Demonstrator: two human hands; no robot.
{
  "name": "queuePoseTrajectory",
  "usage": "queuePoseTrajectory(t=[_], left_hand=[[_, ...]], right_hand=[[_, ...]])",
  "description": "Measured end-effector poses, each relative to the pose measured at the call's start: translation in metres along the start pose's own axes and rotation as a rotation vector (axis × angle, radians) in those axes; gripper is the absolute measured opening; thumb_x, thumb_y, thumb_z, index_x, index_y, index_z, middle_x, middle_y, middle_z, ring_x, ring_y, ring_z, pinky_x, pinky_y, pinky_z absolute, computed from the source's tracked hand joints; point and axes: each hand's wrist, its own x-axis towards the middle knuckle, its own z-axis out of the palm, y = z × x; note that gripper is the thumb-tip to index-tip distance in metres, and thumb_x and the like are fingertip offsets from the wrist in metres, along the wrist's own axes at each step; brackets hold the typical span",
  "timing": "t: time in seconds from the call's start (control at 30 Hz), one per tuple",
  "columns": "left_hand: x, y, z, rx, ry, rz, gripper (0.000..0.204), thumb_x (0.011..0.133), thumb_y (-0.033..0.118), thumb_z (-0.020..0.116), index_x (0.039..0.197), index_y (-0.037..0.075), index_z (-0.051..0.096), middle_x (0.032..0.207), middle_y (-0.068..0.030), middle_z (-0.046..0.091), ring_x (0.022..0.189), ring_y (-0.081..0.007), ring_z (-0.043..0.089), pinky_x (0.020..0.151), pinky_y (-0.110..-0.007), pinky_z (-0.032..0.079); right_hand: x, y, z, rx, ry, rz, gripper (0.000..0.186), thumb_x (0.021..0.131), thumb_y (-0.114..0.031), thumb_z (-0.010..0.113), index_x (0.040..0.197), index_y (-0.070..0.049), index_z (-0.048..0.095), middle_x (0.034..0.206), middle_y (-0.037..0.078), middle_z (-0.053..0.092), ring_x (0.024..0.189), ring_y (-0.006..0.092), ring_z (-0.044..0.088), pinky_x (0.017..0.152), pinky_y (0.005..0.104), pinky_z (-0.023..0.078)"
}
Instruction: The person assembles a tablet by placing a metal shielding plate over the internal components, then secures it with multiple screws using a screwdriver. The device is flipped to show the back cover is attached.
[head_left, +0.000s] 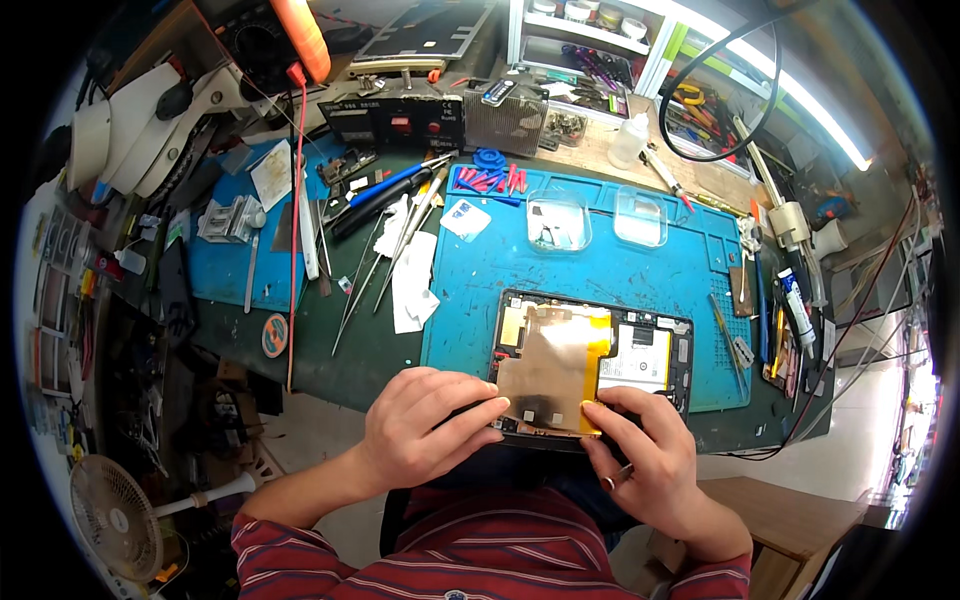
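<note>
Basically, left hand [432, 422] gripped the opened tablet [640, 358] by its near-left corner, right hand [645, 445] pinched its near edge at the yellow-edged metallic sheet [545, 372], over the worktop's [318, 362] near edge.

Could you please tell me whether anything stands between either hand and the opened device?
Nothing visible does: the left hand meets the opened device at its near left corner, and the right hand is on its near edge. The two clear trays sit beyond its far edge.
</note>
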Motion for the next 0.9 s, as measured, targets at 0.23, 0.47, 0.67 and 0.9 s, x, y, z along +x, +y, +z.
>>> queuePoseTrajectory(t=[0.23,0.47,0.67,0.9], left_hand=[[-0.001,0.001,0.004,0.025,0.035,0.026,0.032,0.087,0.024,0.086,0.116,0.013,0.078,0.113,0.0007,0.075,0.1,-0.0181,0.072,0.085,-0.033,0.055],[-0.003,-0.001,0.004,0.04,0.039,0.05,0.031,0.089,0.025,0.085,0.117,0.015,0.078,0.115,0.0016,0.075,0.103,-0.0163,0.072,0.088,-0.031,0.054],[-0.007,-0.001,0.007,0.076,0.061,0.058,0.029,0.09,0.026,0.084,0.117,0.016,0.078,0.116,0.0023,0.075,0.103,-0.0146,0.072,0.09,-0.031,0.054],[-0.007,-0.002,0.008,0.086,0.07,0.079,0.027,0.091,0.027,0.083,0.115,0.016,0.079,0.114,0.0024,0.075,0.104,-0.0137,0.072,0.091,-0.03,0.055]], right_hand=[[-0.002,-0.003,-0.01,0.05,-0.022,0.027,0.042,0.08,-0.004,0.086,0.12,-0.005,0.075,0.118,0.011,0.071,0.094,0.0277,0.071,0.077,0.0366,0.059],[0.002,-0.009,-0.015,0.017,-0.023,0.042,0.042,0.079,-0.004,0.087,0.12,-0.006,0.076,0.118,0.011,0.071,0.094,0.0271,0.071,0.076,0.0364,0.059],[0.002,-0.008,-0.023,-0.013,-0.031,0.08,0.043,0.077,-0.004,0.088,0.119,-0.008,0.077,0.118,0.009,0.071,0.095,0.0275,0.071,0.077,0.0367,0.059],[-0.002,0.002,-0.018,0.016,-0.037,0.089,0.043,0.077,-0.003,0.088,0.118,-0.008,0.077,0.117,0.009,0.072,0.095,0.0282,0.071,0.077,0.0377,0.059]])
